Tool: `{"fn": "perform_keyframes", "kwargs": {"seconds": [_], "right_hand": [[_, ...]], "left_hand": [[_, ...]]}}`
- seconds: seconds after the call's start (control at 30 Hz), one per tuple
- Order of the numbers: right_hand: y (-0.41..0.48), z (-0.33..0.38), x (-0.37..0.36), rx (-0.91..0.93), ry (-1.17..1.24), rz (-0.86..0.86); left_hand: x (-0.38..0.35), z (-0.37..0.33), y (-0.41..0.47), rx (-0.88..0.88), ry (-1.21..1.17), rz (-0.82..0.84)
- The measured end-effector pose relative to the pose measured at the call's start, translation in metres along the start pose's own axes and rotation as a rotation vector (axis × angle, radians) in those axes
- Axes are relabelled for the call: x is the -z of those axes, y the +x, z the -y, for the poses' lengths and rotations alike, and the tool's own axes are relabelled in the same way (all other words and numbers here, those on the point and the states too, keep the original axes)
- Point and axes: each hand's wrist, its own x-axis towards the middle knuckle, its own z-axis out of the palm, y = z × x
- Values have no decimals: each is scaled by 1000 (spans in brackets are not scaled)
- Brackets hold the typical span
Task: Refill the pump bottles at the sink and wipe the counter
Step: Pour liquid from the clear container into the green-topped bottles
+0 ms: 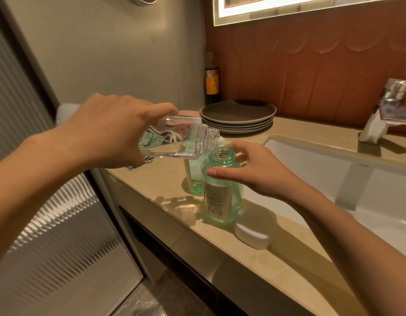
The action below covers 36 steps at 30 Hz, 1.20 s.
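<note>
My left hand point(111, 131) grips a clear bottle point(179, 139) tipped nearly flat, its open mouth just above the neck of a green bottle point(220, 197). That green bottle stands uncapped on the beige counter point(254, 254), with a label and barcode facing me. My right hand point(254, 169) wraps its upper body and steadies it. A second green bottle point(195, 176) stands right behind it, partly hidden. A striped cloth point(152, 140) shows through and behind the clear bottle.
A frosted white container point(254, 229) lies on the counter just in front of the green bottle. Several dark plates point(237, 117) are stacked at the back. The white sink point(334, 185) and a chrome tap point(388, 108) are on the right. A dark bottle point(211, 80) stands in the corner.
</note>
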Motion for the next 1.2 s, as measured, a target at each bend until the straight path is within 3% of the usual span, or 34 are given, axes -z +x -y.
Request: {"fn": "perform_keyframes", "kwargs": {"seconds": [1.2], "right_hand": [[1, -1, -1, -10, -22, -6]], "left_hand": [[6, 5, 9, -129, 109, -114]]}}
